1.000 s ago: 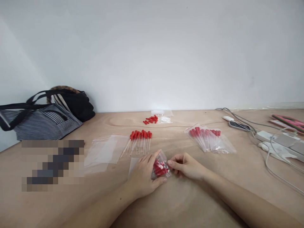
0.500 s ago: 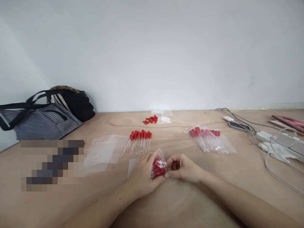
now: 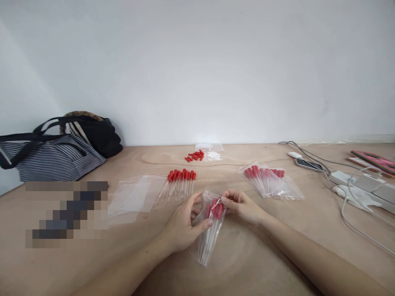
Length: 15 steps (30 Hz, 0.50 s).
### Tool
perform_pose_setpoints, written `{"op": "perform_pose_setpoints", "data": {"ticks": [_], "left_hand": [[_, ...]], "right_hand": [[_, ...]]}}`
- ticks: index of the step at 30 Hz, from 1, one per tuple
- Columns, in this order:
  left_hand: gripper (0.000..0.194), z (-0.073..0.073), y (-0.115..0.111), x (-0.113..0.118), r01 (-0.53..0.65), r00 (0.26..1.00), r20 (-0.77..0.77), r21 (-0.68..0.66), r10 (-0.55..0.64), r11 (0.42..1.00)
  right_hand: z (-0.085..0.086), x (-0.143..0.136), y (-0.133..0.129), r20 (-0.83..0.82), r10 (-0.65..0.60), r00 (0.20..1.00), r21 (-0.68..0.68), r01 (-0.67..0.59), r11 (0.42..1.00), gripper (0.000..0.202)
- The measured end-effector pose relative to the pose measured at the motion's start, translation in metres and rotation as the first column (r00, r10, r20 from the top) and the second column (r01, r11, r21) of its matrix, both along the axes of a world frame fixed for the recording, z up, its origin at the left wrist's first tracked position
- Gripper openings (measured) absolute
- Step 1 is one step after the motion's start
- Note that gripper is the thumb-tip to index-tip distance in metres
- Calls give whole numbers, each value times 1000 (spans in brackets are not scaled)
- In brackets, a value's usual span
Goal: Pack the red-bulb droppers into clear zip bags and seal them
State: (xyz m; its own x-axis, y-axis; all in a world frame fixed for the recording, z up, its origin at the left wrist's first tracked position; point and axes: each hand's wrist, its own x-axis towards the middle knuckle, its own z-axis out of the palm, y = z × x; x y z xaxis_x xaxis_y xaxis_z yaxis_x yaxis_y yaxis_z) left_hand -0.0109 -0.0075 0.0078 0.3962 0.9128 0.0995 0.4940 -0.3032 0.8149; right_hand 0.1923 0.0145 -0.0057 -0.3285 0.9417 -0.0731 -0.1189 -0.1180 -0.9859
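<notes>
A clear zip bag (image 3: 210, 236) with several red-bulbed glass droppers in it is held upright between my hands, bulbs toward the top and tips toward me. My left hand (image 3: 187, 224) grips the bag's left side, thumb in front and fingers behind. At the top right corner, my right hand (image 3: 239, 205) pinches the bag's edge. Just beyond my left hand lies a row of loose red-bulbed droppers (image 3: 182, 179). Flat empty zip bags (image 3: 135, 195) lie to the left of them.
Filled bags of droppers (image 3: 268, 179) lie at the right. Farther back are loose red bulbs (image 3: 196, 155) and glass tubes (image 3: 212, 155). A striped bag (image 3: 58, 158) stands at the left. Cables, a power strip (image 3: 364, 185) and a phone-like device (image 3: 308, 164) occupy the right side.
The bag of droppers has been turned so its full length shows, with tips toward me. My left hand has opened off its front to the side; my right hand has moved to its top corner.
</notes>
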Motion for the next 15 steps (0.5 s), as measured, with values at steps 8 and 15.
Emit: {"op": "perform_pose_setpoints", "data": {"ticks": [8,15], "left_hand": [[60,3,26,15,12,928,355,-334,114,943],[33,7,33,32,158,773,564,-614,290,773]], "right_hand": [[11,6,4,136,77,988,265,-112,958,39],[9,9,8,97,-13,995,142,-1,990,36]]}}
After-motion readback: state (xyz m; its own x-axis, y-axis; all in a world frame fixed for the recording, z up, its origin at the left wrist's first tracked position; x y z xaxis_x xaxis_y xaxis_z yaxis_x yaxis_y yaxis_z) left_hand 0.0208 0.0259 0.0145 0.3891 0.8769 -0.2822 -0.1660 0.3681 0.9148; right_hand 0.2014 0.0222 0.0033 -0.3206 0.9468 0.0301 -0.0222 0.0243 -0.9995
